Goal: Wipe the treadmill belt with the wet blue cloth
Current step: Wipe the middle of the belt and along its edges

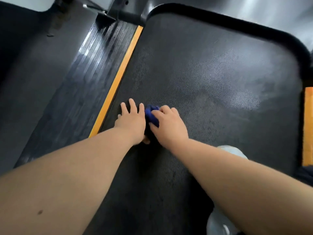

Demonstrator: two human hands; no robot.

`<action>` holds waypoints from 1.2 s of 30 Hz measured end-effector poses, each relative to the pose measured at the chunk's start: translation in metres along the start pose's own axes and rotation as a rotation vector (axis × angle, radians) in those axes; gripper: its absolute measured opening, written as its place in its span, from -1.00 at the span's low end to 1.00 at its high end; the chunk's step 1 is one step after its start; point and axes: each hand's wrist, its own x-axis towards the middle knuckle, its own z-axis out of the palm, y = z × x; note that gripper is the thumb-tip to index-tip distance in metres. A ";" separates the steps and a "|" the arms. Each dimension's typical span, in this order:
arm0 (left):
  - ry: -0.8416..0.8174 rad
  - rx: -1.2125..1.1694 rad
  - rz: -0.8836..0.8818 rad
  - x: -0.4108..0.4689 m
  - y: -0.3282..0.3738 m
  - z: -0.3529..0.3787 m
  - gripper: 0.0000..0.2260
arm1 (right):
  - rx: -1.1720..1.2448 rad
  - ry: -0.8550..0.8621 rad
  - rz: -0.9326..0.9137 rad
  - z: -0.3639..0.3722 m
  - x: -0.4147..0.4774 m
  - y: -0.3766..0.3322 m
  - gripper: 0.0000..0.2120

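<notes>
Blue cloth point(152, 114), dark and bunched into a small wad, lies on the black textured treadmill belt point(203, 73), just right of the belt's left edge and squeezed between your two hands. Your right hand point(167, 123) covers most of it: the fingers curl over the top and grip the wad, so only its far-left part shows and you cannot make out its full size or how it is folded. Your left hand point(131, 121) rests flat on the belt with the fingers straight and spread, holding nothing; its inner edge touches the cloth, and its little finger lies near the yellow strip point(118, 78) that borders the belt. Beyond that strip runs a dark ribbed side rail point(88, 68), blurred and streaked with glare. Pale, shiny patches point(245, 99) mark the belt to the right; whether they are moisture or reflected light cannot be told. A second orange-yellow strip point(308, 124) is cut off by the right frame edge. Your right forearm hides most of a light-coloured shoe point(233, 150), and another shoe point(218, 224) is cropped at the bottom.
</notes>
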 end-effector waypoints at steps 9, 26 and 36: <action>-0.024 0.040 -0.007 0.004 0.002 -0.001 0.15 | -0.057 0.216 0.409 -0.030 0.034 0.066 -0.74; -0.123 0.154 -0.067 0.004 0.013 -0.023 0.15 | -0.025 -0.085 0.089 -0.032 -0.023 0.049 -0.67; -0.259 -0.154 0.219 -0.040 0.108 -0.061 -0.12 | -0.147 -0.633 0.273 -0.148 -0.020 0.117 -0.38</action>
